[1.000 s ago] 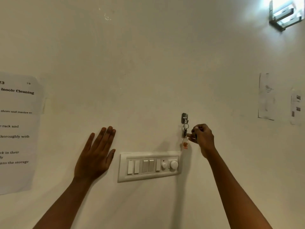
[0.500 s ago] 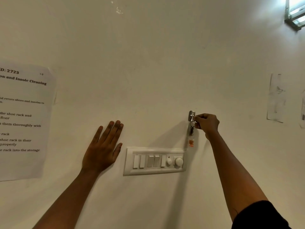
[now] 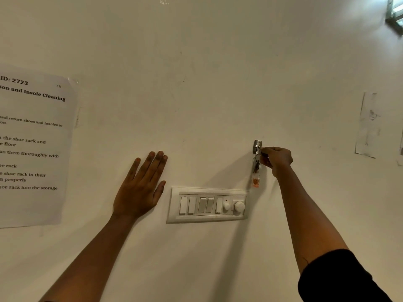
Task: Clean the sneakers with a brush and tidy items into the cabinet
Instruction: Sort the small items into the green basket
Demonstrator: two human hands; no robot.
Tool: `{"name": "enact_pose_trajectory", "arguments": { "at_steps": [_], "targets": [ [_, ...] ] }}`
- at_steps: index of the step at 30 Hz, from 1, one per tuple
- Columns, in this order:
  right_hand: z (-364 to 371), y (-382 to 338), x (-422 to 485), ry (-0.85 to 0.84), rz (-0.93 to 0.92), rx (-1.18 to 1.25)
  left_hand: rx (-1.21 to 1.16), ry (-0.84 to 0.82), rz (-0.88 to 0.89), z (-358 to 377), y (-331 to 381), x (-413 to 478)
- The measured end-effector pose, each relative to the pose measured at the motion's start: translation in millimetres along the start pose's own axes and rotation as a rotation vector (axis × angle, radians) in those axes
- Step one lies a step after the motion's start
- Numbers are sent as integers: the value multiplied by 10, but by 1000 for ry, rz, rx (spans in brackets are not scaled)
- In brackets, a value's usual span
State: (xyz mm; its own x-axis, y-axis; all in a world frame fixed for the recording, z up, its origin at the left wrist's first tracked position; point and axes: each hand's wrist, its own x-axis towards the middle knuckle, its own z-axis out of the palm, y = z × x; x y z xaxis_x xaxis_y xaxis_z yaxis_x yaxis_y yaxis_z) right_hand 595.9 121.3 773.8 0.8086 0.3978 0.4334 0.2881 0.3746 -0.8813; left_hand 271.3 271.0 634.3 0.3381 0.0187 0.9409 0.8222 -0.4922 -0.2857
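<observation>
Reaching higher than before, the right hand (image 3: 278,159) pinches the keys (image 3: 256,165) at their hook (image 3: 257,145), probably unhooking them; left hand (image 3: 139,188) spread flat.

The wall (image 3: 196,83) in front of you is matt painted plaster, off-white and smooth apart from faint scuffs and a chipped fleck near the top. The hook (image 3: 257,146) is polished metal with a bright gleam. The keys (image 3: 256,165) that your right hand (image 3: 277,159) pinches below it are duller, darker metal, and the tag (image 3: 255,182) hanging from them looks like clear glossy plastic with orange inside. The switch plate (image 3: 207,217) is smooth white plastic with a soft sheen. The sheet (image 3: 32,205) on your left is thin matt paper, slightly rippled. Your sleeve (image 3: 340,277) is matt black cloth. The lamp bracket (image 3: 395,17) looks like shiny metal.
</observation>
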Motion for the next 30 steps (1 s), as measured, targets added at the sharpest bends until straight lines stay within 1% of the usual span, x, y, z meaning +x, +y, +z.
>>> {"name": "enact_pose_trajectory", "arguments": {
  "at_steps": [2, 5, 8, 11, 15, 21, 23, 25, 30],
  "targets": [
    [2, 26, -8, 14, 32, 64, 2, -1, 3, 6, 0, 0],
    [31, 66, -35, 73, 30, 117, 0, 0, 2, 8, -4, -1],
    [54, 106, -87, 89, 31, 118, -2, -9, 6, 7, -14, -6],
    [71, 188, -129, 68, 21, 38, -6, 1, 4, 10, -9, -15],
    [98, 291, -152, 109, -20, -99, 4, -5, 11, 12, -11, -11],
    [134, 390, -324, 188, -233, -427, -16, -41, 8, -4, -6, -11],
    [133, 428, -430, 202, -277, -506, -47, -66, 6, -19, -19, -11],
    [122, 483, -546, 187, -303, -530, -87, -100, 3, -55, -10, 4],
    [121, 721, -970, 34, -356, -555, -201, -213, -4, -163, -47, 42]
  ]
}}
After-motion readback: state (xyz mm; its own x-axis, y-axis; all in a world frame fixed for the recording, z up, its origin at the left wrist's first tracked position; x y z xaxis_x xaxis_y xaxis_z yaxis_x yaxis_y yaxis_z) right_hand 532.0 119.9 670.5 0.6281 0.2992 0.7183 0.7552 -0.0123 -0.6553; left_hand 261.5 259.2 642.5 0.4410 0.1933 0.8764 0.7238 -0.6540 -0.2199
